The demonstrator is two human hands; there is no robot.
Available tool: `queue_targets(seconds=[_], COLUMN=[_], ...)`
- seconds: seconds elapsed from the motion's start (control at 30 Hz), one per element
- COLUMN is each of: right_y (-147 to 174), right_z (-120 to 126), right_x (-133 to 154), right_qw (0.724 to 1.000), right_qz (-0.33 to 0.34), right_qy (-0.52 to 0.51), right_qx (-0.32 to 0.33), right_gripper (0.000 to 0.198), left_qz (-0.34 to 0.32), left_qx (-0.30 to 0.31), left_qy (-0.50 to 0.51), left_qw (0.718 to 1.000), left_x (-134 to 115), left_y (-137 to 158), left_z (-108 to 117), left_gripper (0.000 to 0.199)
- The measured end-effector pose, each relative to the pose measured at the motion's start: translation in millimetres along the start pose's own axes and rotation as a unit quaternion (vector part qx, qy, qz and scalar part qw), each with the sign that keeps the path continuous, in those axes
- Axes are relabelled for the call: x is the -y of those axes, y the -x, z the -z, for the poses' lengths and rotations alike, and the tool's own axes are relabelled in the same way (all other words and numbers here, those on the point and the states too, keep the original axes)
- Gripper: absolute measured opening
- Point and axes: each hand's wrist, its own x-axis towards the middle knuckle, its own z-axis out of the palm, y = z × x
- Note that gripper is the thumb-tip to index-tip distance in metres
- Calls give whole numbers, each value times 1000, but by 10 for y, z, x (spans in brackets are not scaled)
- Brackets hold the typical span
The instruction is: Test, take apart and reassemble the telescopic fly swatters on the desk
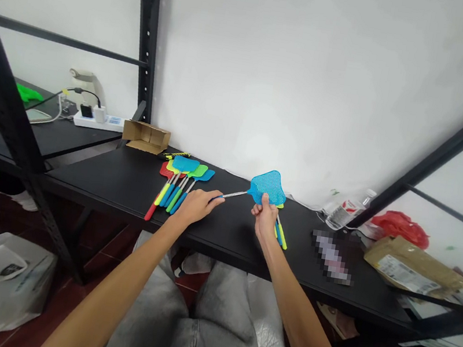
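Observation:
Between my hands, above the black table, is a blue fly swatter (269, 184) with a perforated head and a thin metal rod. My left hand (198, 204) is closed around its handle end. With thumb and fingers, my right hand (266, 213) pinches the lower edge of the head. Left of my left hand lies a fanned group of several fly swatters (182, 180) in red, yellow, blue and green, handles toward me. Partly hidden behind my right hand are more fly swatters (282, 235), with a blue and a yellow-green handle showing.
An open cardboard box (146, 138) and a white power strip (103, 121) are at the left. To the right stand a clear bottle (346, 210), a red plastic bag (402, 229) and a brown parcel (414, 264). Black rack posts (148, 31) rise on both sides.

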Motion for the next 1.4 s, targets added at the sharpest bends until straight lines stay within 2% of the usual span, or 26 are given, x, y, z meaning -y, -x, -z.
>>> queue_targets(seconds=[0.1, 0.23, 0.3, 0.47, 0.73, 1.03, 1.17, 1.27, 1.4], right_y=[83, 259, 322, 343, 296, 193, 40, -87, -235], right_z=[-15, -200, -330, -496, -433, -409, -243, -42, 245], right_x=[-45, -163, -231, -351, -404, -448, -389, -262, -10], right_qw=[999, 978, 968, 972, 968, 978, 975, 971, 945], right_qz=[-12, -11, -11, 5, 3, -22, -47, -51, -41], right_qy=[31, 142, 160, 180, 221, 189, 213, 232, 324], right_qx=[26, 155, 192, 152, 115, 86, 30, -11, -8], right_gripper=[49, 36, 34, 30, 30, 34, 30, 25, 16], left_qz=[-10, -17, -21, -32, -40, -64, -54, -49, -50], left_qx=[5, 16, 22, 15, 26, 51, 41, 36, 36], left_qy=[1, 8, 15, 61, 59, 26, 45, 48, 43], left_qw=[1000, 1000, 999, 998, 997, 996, 997, 997, 997], left_x=[-30, -76, -84, -81, -96, -169, -178, -163, -131], left_y=[-2, 3, 7, 16, 35, 76, 78, 69, 58], left_z=[-8, -24, -24, -2, 5, 43, 26, -3, -39], left_gripper=[47, 42, 38, 35, 40, 53, 56, 51, 42])
